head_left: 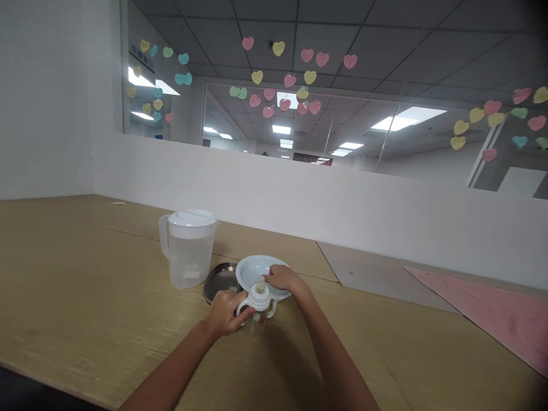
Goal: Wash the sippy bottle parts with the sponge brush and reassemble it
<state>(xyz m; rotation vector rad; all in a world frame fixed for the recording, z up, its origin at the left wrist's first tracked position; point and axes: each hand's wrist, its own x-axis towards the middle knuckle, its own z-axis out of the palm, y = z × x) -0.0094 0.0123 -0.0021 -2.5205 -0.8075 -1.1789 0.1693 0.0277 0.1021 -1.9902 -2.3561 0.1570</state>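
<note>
A baby bottle (pixel 260 301) with a white collar, two white side handles and a clear teat stands upright before me. My left hand (pixel 226 312) is closed around its left handle, the thumb lying across the front. Curled beside the teat is my right hand (pixel 282 278), held over the rim of a white bowl (pixel 252 267). Its fingertips are close to the teat; whether they touch it or pinch something small is hidden. A round metal dish (pixel 218 281) lies partly under the bowl's left side, behind my left hand.
A clear plastic pitcher (pixel 190 257) with a white lid stands at the back left of the tan tabletop (pixel 85 285). A pink sheet (pixel 492 311) lies at the right. Behind the table rises a white wall (pixel 257 188) below a window with heart-shaped notes.
</note>
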